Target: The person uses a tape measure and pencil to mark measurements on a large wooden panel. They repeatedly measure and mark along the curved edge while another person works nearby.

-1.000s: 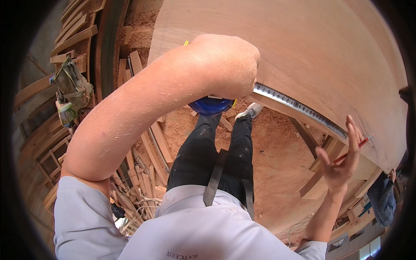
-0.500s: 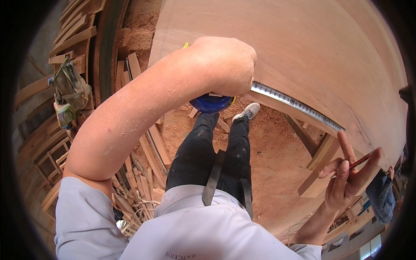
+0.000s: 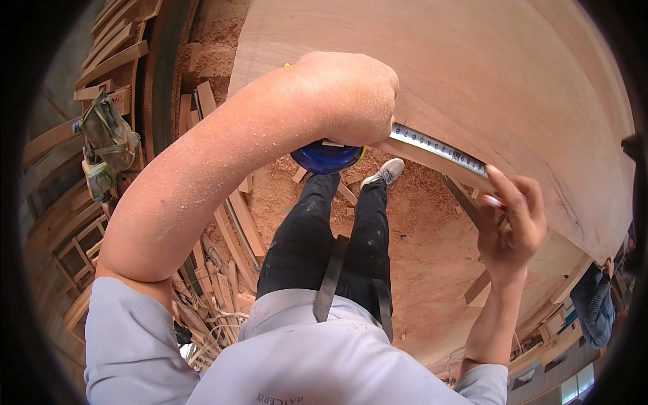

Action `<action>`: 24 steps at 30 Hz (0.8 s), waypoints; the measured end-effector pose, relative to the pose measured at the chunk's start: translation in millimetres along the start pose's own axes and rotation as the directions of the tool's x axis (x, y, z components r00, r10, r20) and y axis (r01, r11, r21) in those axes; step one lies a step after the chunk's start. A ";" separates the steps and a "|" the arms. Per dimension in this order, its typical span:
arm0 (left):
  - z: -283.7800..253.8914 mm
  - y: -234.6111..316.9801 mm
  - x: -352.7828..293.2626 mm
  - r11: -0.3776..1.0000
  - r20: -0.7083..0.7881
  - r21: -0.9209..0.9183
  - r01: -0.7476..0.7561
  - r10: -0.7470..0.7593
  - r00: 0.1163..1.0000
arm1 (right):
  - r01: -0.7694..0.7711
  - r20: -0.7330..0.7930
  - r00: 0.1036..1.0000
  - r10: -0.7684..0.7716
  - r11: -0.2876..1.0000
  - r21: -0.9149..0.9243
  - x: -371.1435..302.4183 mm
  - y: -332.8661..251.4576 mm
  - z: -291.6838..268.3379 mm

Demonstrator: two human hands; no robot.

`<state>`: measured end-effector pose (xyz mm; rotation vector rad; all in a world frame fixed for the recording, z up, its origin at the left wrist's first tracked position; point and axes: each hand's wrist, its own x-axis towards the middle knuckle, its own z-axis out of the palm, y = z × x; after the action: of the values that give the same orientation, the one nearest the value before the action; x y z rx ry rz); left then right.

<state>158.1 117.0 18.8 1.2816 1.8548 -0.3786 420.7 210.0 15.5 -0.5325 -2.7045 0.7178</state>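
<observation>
My left hand (image 3: 364, 94) is curled at the edge of a large pale wooden panel (image 3: 452, 61), shut on a tape measure. The tape's blue case (image 3: 327, 159) shows below my wrist; my fingers around it are mostly hidden. From that hand the silver blade (image 3: 435, 143) runs rightward along the panel's near edge. My right hand (image 3: 514, 226) is closed on a thin red pencil (image 3: 495, 202), seen nearly end-on between the fingers. Its index fingertip meets the blade's visible right end, and whatever blade lies beyond is hidden.
Lumber offcuts (image 3: 233, 229) lie on the sawdust-covered floor (image 3: 425, 270) beside my legs. A camouflage bag (image 3: 108, 131) hangs at the left near stacked boards (image 3: 111, 57). Another person in dark blue clothing (image 3: 594, 307) is beyond the panel's right corner.
My right hand has moved left and away from me along the blade, its fingers drawing in around the pencil. The left hand and tape case have barely shifted.
</observation>
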 end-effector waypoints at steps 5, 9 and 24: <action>-6.4 0.9 -3.7 0.999 0.005 -0.039 -0.030 0.030 1.000 | -0.005 0.030 1.000 0.004 1.000 0.015 6.5 12.0 25.7; -6.1 1.5 -2.5 1.000 0.024 -0.020 -0.015 0.015 1.000 | 0.055 0.005 0.998 -0.055 0.998 0.018 6.2 21.5 32.8; -4.3 -3.9 1.9 0.997 0.018 -0.066 -0.030 0.032 0.999 | 0.066 -0.024 0.997 -0.068 0.997 -0.046 4.3 17.0 37.3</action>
<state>152.5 119.2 19.3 1.2564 1.8144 -0.3096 407.8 210.1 -23.7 -0.4560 -2.7071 0.6291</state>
